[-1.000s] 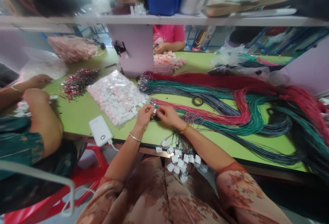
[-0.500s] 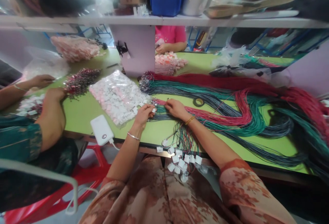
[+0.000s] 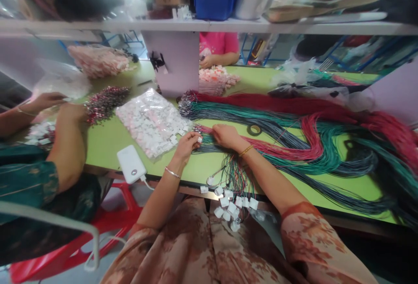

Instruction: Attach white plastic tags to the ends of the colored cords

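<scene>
My left hand [image 3: 188, 147] pinches a small white plastic connector [image 3: 200, 139] beside the crimped ends of the wires. My right hand [image 3: 226, 137] is closed over the pink-red wires [image 3: 277, 147]; whatever its fingertips hold is hidden. Green wires [image 3: 326, 153] and black wires [image 3: 209, 148] lie next to the red ones, their metal-tipped ends near my left hand. Left of that hand rests a clear plastic bag [image 3: 152, 123] full of white connectors. Below my right wrist, several wired white connectors [image 3: 231, 205] hang over the table's front edge.
A white power bank [image 3: 131, 164] with a cable lies at the front left. Behind the wires is a roll of black tape [image 3: 254, 130]. A co-worker's arm [image 3: 70, 140] is at the left, another person [image 3: 219, 48] sits opposite. A shelf [image 3: 209, 26] crosses above.
The whole view has shifted slightly to the right. My left hand still holds the connector, and my right hand stays over the wires with its fingers curled a little more.
</scene>
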Demonstrator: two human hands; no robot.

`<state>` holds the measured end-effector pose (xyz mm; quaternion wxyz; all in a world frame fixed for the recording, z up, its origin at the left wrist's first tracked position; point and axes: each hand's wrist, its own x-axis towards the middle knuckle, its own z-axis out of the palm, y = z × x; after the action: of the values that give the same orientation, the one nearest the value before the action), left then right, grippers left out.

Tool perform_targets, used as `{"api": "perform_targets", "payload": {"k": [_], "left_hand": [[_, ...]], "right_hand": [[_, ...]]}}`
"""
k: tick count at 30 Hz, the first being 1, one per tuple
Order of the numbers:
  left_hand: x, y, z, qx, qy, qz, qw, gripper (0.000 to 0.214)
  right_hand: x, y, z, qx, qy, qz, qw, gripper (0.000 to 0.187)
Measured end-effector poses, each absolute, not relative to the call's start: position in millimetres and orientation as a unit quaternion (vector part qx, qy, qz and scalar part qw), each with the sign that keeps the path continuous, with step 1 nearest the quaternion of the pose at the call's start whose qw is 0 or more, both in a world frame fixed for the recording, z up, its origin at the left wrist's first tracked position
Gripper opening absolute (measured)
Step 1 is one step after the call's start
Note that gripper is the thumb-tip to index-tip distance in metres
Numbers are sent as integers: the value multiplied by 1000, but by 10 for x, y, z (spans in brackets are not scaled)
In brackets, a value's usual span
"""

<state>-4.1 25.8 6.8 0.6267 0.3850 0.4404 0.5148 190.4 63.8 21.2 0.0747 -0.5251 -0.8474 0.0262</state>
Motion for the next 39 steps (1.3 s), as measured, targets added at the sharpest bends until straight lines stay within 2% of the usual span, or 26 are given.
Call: {"api": "perform_targets", "payload": {"k": [5, 12, 15, 18, 20, 23, 25, 28, 34, 39], "left_hand": [[-20, 251, 88, 381, 438, 514, 632, 13], [-24, 254, 77, 364, 435, 522, 636, 12], [-27, 256, 85, 363, 434, 530, 631, 13], [-46, 261, 102, 366, 430, 541, 624, 13], [-68, 265, 111, 368, 427, 549, 616, 14], [-94, 265, 119, 371, 432, 544, 617, 14], [-98, 259, 124, 372, 437, 535, 620, 14], [-88, 251, 130, 377, 440, 534, 616, 14], [-58, 255, 116, 366, 432, 544, 619, 13], [-60, 259, 102, 340, 403, 562, 637, 15]], "right_hand": [[1810, 677, 204, -507, -838, 90, 180, 19], [1511, 771, 131, -399, -785, 339, 331, 17], [1512, 800, 110, -399, -769, 380, 323, 16], [1560, 786, 110, -419, -781, 377, 268, 21], [1569, 762, 120, -438, -807, 317, 236, 21], [1535, 741, 131, -458, -843, 207, 191, 9], [1510, 747, 129, -468, -847, 182, 174, 10], [1515, 772, 125, -488, -824, 200, 209, 14], [1583, 775, 178, -447, -753, 319, 363, 21], [1572, 640, 217, -417, -707, 403, 404, 27]]}}
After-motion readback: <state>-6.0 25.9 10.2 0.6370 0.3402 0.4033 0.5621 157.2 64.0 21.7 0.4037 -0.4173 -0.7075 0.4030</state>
